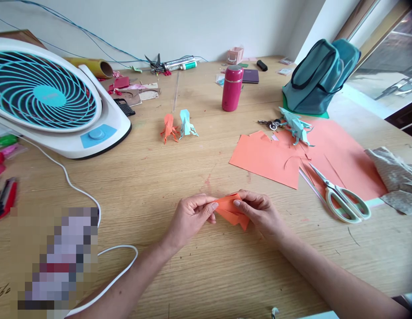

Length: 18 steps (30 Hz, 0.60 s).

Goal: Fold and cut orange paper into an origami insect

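Between my two hands is a folded piece of orange paper [231,210], held just above the wooden table. My left hand [194,215] pinches its left end between thumb and fingers. At the upper right of the piece, my right hand [261,210] grips it with the thumb on top. Layered folds and pointed lower corners show on the paper. Farther back stand an orange origami figure [169,127] and a light blue origami figure [186,123], side by side. A larger blue origami figure [296,126] rests on orange paper sheets [266,155] to the right.
White-handled scissors [342,197] lie right of my hands, beside a grey cloth [395,177]. A pink flask [232,88] and a teal bag [315,79] stand farther back. On the left are a fan [53,97], its white cable [76,186] and a red-handled tool [6,199].
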### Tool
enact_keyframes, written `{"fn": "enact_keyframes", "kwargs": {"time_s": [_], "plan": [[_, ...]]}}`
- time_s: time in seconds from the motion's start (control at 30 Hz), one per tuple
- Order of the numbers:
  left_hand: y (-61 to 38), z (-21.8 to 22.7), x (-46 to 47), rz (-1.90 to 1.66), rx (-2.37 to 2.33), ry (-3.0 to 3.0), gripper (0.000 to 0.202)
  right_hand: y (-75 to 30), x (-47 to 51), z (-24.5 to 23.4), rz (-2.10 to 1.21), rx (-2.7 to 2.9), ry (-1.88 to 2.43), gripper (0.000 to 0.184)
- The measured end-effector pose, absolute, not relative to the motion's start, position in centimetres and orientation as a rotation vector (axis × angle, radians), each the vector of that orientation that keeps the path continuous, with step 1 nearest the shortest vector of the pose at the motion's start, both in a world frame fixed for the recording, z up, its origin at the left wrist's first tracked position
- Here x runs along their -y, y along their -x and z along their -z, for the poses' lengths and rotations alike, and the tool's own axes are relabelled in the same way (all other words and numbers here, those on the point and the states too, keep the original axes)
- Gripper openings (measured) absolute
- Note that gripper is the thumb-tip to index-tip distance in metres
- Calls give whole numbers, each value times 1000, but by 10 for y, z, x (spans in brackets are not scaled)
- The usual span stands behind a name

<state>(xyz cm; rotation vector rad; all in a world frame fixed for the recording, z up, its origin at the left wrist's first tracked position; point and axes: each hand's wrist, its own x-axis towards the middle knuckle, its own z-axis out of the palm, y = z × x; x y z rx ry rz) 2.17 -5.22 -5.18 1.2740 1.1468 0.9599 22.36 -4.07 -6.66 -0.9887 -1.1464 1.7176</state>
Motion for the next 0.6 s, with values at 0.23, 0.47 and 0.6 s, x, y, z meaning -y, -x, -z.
{"fn": "enact_keyframes", "kwargs": {"time_s": [0.23,0.47,0.6], "plan": [[-17,53,50,-1040,-1063,-1317,17,-226,40,70,-1823,1066,921,24],[-11,58,51,-1145,-883,-1356,14,-231,40,67,-1798,1131,895,21],[-9,56,51,-1155,-824,-1387,13,-234,39,66,-1762,1237,830,18]]}}
